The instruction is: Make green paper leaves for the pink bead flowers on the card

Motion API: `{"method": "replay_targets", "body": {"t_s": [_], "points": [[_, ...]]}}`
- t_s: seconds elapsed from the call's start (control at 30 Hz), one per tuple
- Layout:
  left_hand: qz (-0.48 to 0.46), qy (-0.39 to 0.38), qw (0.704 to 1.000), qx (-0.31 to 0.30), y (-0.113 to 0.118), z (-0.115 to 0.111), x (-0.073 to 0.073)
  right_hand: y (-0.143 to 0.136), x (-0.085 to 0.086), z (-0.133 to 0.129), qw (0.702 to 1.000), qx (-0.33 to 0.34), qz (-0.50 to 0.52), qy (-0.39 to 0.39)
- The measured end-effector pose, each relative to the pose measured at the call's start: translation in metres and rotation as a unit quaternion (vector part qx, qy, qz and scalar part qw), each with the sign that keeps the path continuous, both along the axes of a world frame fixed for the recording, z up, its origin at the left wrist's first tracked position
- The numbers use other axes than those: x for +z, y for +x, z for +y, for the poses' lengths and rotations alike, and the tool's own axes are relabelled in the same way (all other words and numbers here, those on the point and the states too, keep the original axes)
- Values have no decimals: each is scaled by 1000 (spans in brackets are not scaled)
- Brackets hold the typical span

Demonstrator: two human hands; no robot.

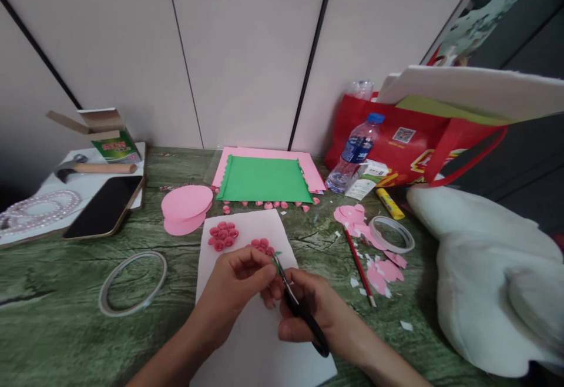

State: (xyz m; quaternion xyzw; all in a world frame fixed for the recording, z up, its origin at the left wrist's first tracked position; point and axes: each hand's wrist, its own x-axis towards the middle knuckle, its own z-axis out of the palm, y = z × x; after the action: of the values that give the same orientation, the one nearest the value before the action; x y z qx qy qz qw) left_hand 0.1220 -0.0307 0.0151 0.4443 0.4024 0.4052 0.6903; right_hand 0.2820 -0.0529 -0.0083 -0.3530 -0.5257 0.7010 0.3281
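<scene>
My right hand (308,308) is closed on black-handled scissors (297,305), whose blades point up and left toward my left hand. Pinched at the fingertips, my left hand (244,281) holds a small green paper piece (277,261) by the blades; the fingers partly hide it. Both hands are over a white sheet (238,340). A cluster of pink rolled paper flowers (222,235) lies at the sheet's upper left. Just beyond my left fingers sits a second cluster (263,246), partly covered.
Tape rolls (103,299) lie left and right. Behind are green paper (267,180) and pink ovals (187,202). At right are pink scraps (379,275), a red pencil (359,263), a glue stick (390,204), a bottle (356,152), a red bag (396,134) and a white plush object (484,293).
</scene>
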Motion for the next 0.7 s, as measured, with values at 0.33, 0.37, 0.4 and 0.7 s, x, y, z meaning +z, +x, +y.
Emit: {"method": "replay_targets", "body": {"t_s": [0.33,0.37,0.4,0.7], "points": [[4,2,1000,-11,1,2,0,0,-3,0,999,9,-26,23],[2,2,1000,-12,1,2,0,0,-4,0,999,8,-27,25],[1,2,1000,-13,1,2,-1,0,-4,0,999,7,-29,26],[-15,-7,1000,-6,1,0,0,0,-5,0,999,-8,-31,9]]}}
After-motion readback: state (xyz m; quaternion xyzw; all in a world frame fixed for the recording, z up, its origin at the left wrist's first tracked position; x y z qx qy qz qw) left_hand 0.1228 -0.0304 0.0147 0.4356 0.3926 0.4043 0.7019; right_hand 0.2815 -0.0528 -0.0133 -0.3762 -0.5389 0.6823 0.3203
